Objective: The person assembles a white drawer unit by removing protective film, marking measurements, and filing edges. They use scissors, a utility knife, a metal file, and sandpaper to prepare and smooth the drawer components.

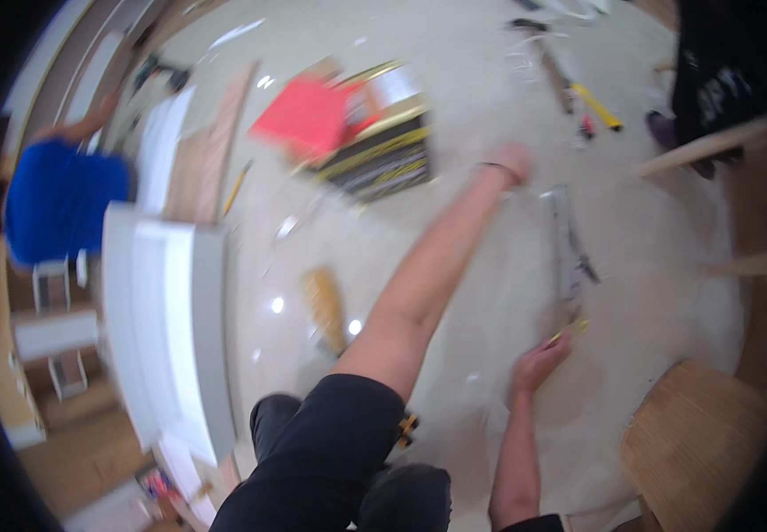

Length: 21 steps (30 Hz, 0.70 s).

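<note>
My left hand [512, 164] is stretched far out over the pale floor, right of a black-and-yellow carton [379, 168]. It is smeared by motion, so its fingers do not show. A red flat piece [305, 117] lies on top of the carton. Lower right, my right hand [540, 363] has its fingers pinched around something small and yellowish that I cannot make out. Just beyond its fingertips shows a blurred yellow bit [583, 326]. A long grey metal strip [557, 235] lies between my two hands, with a dark thin piece [587, 266] beside it.
A white box-like panel piece [166, 328] stands at left, near a person in a blue shirt [64, 199]. Wooden boards [210, 151] and a yellow stick [237, 188] lie beyond it. A hammer [552, 66] lies far right; a wooden panel [703, 443] is lower right.
</note>
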Motion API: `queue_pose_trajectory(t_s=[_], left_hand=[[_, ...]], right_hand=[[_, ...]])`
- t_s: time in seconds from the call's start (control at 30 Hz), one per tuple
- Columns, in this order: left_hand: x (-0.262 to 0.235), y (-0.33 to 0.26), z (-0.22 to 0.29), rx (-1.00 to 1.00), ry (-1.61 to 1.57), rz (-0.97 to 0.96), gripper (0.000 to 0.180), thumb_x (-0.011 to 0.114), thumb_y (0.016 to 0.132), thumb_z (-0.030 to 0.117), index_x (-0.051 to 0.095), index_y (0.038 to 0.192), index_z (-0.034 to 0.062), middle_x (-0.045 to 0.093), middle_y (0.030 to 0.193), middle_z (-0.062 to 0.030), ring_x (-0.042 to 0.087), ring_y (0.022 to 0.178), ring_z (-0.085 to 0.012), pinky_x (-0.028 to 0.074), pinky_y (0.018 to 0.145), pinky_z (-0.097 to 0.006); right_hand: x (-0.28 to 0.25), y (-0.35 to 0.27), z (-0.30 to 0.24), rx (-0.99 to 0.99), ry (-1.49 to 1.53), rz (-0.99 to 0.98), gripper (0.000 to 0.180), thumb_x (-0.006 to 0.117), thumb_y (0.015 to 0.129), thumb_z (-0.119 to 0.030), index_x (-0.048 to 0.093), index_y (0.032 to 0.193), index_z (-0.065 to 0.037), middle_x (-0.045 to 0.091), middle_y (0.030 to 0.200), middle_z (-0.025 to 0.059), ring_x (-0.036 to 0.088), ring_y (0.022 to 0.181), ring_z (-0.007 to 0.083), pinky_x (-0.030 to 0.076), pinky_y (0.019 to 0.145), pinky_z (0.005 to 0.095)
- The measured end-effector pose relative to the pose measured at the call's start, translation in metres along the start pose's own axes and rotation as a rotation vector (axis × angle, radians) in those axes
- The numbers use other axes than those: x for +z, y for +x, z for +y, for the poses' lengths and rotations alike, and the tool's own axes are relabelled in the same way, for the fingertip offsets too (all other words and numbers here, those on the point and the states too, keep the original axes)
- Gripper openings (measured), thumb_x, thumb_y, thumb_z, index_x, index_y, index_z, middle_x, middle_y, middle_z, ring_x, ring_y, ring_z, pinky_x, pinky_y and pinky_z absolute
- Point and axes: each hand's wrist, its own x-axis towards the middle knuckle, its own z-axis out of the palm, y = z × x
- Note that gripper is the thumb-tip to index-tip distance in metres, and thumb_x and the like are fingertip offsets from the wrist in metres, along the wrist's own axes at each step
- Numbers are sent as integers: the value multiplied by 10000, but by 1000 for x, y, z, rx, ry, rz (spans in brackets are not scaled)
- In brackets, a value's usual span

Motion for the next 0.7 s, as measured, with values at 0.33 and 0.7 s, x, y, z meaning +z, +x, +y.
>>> queue_pose_trajectory(t_s=[0.33, 0.7], left_hand=[[-108, -452, 164, 608, -52, 809, 127, 668, 768, 181, 646, 858, 95, 661, 861, -74, 650, 825, -229, 505, 693, -372], [-195, -838, 10, -404, -1007, 699, 515, 592, 1009, 415, 520, 1342, 29, 582, 1175, -93, 583, 944, -185, 504, 849, -336]], right_hand=[[-52, -19, -62, -72, 153, 208, 474, 400, 1062, -206, 384, 1459, 53, 472, 1412, 235, 472, 1302, 354, 381, 1076, 446], [-162, -277, -440, -343, 1234, -600, 489, 402, 1083, -329, 437, 1450, -8, 524, 1357, 108, 516, 1205, 184, 436, 951, 325]])
